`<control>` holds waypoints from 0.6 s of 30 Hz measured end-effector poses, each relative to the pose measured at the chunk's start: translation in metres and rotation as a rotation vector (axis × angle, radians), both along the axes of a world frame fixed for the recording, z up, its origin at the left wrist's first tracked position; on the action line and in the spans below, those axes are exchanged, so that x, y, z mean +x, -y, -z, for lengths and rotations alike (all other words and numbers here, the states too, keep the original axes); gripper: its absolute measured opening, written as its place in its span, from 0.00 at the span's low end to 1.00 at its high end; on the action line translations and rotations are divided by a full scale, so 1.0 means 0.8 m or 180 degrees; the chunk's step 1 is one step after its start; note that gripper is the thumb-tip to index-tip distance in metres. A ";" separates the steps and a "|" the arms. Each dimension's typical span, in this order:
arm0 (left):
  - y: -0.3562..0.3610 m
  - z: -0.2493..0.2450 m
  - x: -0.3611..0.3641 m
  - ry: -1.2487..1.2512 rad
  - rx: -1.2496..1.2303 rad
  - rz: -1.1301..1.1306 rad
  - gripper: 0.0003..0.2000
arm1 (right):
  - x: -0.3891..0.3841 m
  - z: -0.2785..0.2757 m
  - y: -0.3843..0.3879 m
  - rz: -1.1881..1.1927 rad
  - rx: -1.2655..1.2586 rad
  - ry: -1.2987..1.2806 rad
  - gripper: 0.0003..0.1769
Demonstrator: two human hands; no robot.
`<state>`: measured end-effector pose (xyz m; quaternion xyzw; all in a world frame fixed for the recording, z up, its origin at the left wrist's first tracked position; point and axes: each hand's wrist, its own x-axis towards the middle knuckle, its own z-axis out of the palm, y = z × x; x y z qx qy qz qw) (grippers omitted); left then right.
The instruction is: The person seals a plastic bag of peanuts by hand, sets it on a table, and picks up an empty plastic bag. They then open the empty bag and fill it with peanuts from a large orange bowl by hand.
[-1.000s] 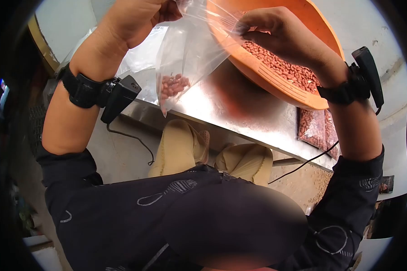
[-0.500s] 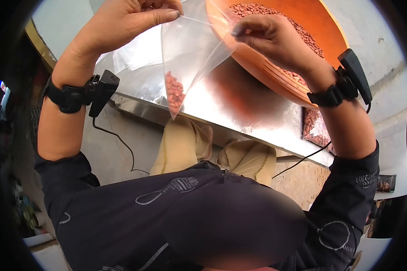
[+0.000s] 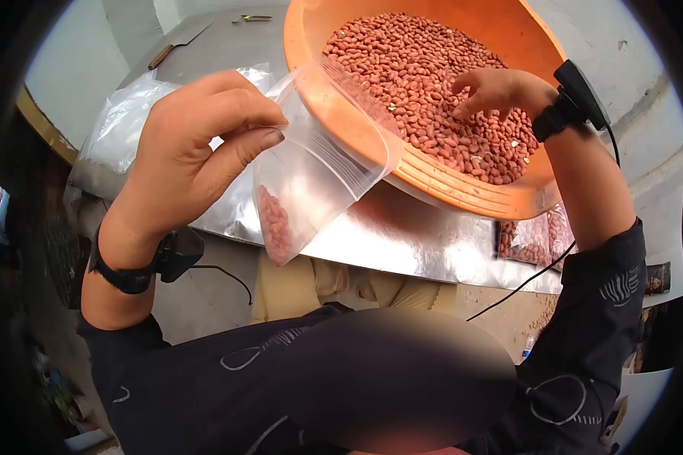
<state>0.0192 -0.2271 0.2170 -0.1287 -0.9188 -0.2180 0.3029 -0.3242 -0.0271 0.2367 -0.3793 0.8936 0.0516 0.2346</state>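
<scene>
Since releasing the bag [image 3: 319,182], right hand [image 3: 493,89] reaches into peanuts [image 3: 402,68].

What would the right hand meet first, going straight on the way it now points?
Probably the peanuts in the orange bowl; the right hand curls down toward them, though depth is unclear.

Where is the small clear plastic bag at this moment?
The plastic bag hangs left of centre in the head view, pinched by the left hand, its mouth at the rim of the orange bowl.
</scene>
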 end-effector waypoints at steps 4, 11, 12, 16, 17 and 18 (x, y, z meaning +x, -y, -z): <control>0.003 0.000 -0.003 -0.0041 0.0018 -0.0058 0.07 | -0.015 0.013 0.001 0.0260 0.0125 0.0329 0.50; -0.002 0.004 -0.010 -0.0313 0.0062 -0.0196 0.06 | 0.007 0.081 0.033 -0.1504 -0.0532 0.0222 0.46; -0.003 0.003 -0.010 -0.0317 0.0069 -0.0204 0.06 | 0.022 0.080 0.034 -0.1689 -0.0613 0.0048 0.34; -0.007 -0.002 -0.004 -0.0154 -0.0033 -0.0216 0.06 | 0.055 0.071 0.027 -0.1910 -0.0907 -0.0089 0.22; -0.008 -0.002 -0.003 -0.0163 -0.0048 -0.0195 0.06 | 0.053 0.072 0.025 -0.1887 -0.0964 -0.0084 0.17; -0.009 -0.002 -0.003 -0.0175 -0.0069 -0.0173 0.06 | 0.052 0.072 0.024 -0.1864 -0.1024 -0.0084 0.13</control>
